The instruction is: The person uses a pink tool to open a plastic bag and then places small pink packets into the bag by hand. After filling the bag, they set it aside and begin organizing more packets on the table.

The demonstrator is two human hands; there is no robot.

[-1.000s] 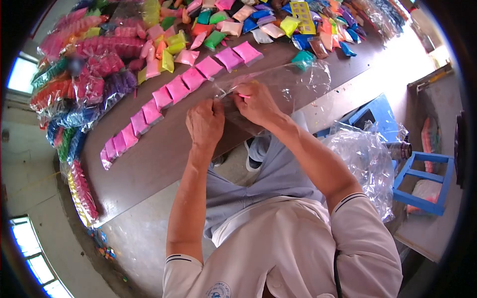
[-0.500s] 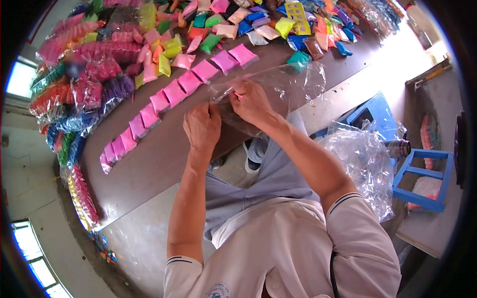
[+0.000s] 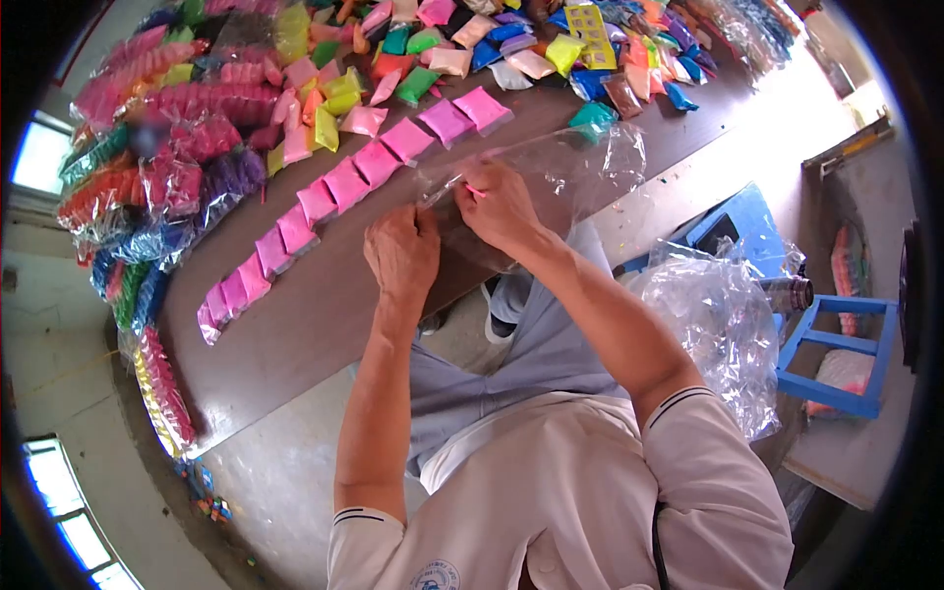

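A clear plastic bag [image 3: 580, 172] stretches over the table's near edge, its mouth side between my two hands. My left hand [image 3: 403, 246] is closed, pinching the bag's left edge. Closed too, my right hand [image 3: 499, 206] grips the film a little farther right and higher; a small pink bit shows at its fingers, too small to make out. Just beyond my hands, a slanting row of pink and purple packets [image 3: 346, 185] lies on the brown table [image 3: 324, 285], the packets touching or overlapping.
Loose colourful packets [image 3: 452, 61] cover the far side of the table, with a yellow tray-like sheet [image 3: 588, 37] among them. Bagged packets [image 3: 197, 147] are heaped at the left. On my right are crumpled clear bags [image 3: 723, 329], a blue stool-like object [image 3: 747, 231] and a blue frame [image 3: 836, 354].
My right hand has turned slightly and shifted a little to the right. My left hand stays nearly in place, and the bag hardly moves.
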